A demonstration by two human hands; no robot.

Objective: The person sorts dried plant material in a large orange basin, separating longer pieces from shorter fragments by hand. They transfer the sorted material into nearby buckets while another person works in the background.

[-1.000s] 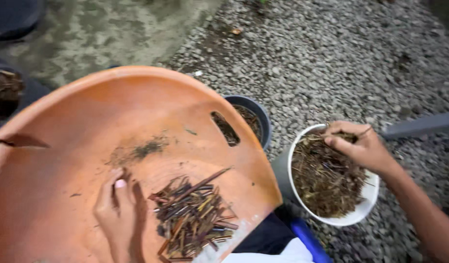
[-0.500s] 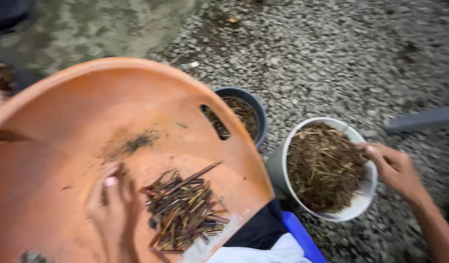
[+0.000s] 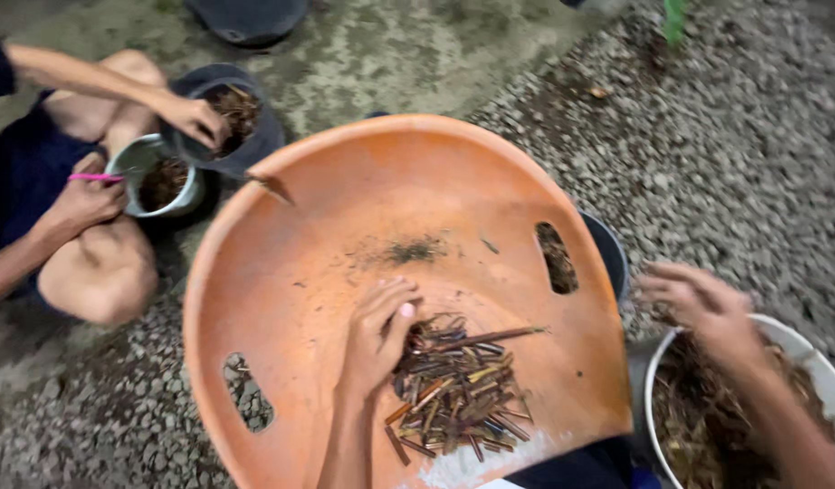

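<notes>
The pile of cut stems [image 3: 453, 389] lies on the lower middle of the orange tray [image 3: 300, 272], toward the edge nearest me — short brown, reddish and yellowish pieces, with one longer stem pointing right. My left hand [image 3: 376, 340] rests on the tray at the pile's left edge, fingers curled loosely together and touching the nearest pieces; I cannot tell whether any piece is actually pinched between them. My right hand [image 3: 702, 312] is off the tray, over the rim of the white bucket [image 3: 802, 349] at the lower right, which holds a tangle of brown plant scraps; the fingers look spread and apart, though the hand is blurred.

The tray has a slot on the right [image 3: 556, 258] and another at the lower left [image 3: 247, 392], and it appears to sit on a dark pot [image 3: 609, 254] whose rim shows just past the right slot. A smear of dark crumbs [image 3: 413, 249] lies above the pile.

As I judge it, the pile sits close to the tray's near edge, so a careless sweep could push pieces off onto the gravel [image 3: 734, 154]. Leaning hard on that side might tip the tray — it seems only perched.

At the upper left another person's hands [image 3: 195, 118] work over a dark pot and a small grey bucket [image 3: 132, 167].
</notes>
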